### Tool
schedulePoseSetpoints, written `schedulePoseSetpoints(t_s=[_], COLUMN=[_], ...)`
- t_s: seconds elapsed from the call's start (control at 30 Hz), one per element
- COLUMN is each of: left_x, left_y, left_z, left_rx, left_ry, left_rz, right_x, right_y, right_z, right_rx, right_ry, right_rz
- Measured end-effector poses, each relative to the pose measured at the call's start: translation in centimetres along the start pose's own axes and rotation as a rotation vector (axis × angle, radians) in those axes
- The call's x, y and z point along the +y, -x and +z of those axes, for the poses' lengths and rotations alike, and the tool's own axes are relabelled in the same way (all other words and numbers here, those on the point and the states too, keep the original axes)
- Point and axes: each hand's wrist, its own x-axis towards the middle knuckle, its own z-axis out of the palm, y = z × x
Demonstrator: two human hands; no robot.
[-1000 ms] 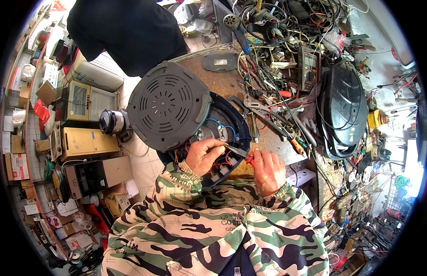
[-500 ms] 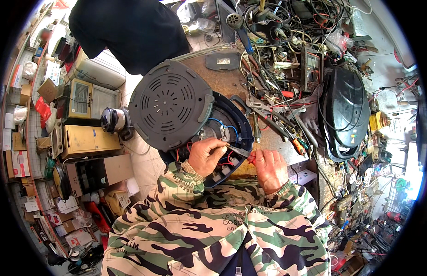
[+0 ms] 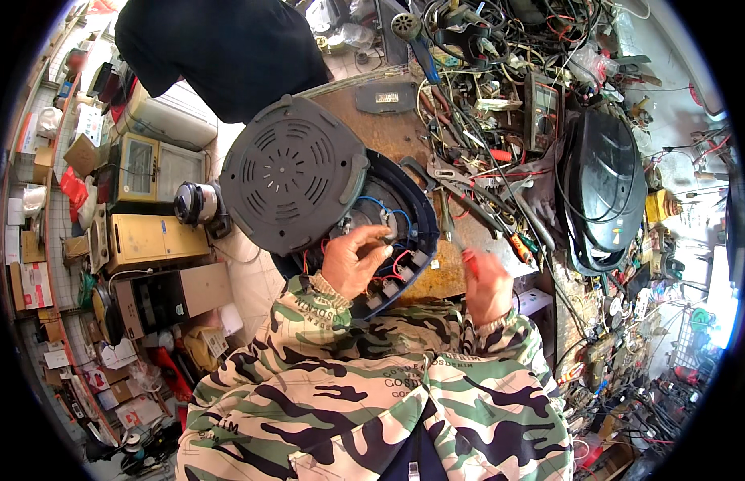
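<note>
The hands have parted, the opened appliance under the left.

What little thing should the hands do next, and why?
Perhaps lay the red-handled tool on the bench: the right hand holds it beside the open base, while only the left hand is over the wires. A free hand could help.

White glare burns out the rim far to the right of the bare right hand, which is smeared by blur, as is its slim red handle. The bare left hand is crisper. Highlights streak the glossy black plastic cover beyond the right hand; leftward of both, upright shelving bows toward the dark fisheye border.
</note>
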Motion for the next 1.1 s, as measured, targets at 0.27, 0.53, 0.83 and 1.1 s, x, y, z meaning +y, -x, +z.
schedulePoseSetpoints(t_s=[0.27,0.53,0.83,1.1], left_x=[-0.1,1.1,0.9,1.3], left_y=[-0.6,-0.9,-1.1,-1.5], left_z=[-1.5,-1.1,-0.7,-0.9], left_rx=[-0.205,-0.308,-0.342,-0.337], left_ry=[-0.273,-0.557,-0.63,-0.654], left_rz=[0.044,0.245,0.432,0.485], right_x=[11.8,10.5,-1.1,-2.7], right_y=[-0.4,-0.8,3.6,3.1], right_z=[7.0,7.6,5.0,5.2], right_rx=[-0.028,0.122,-0.407,-0.467], right_ry=[0.277,0.468,-1.114,-1.243], right_rz=[0.401,0.157,0.594,0.7])
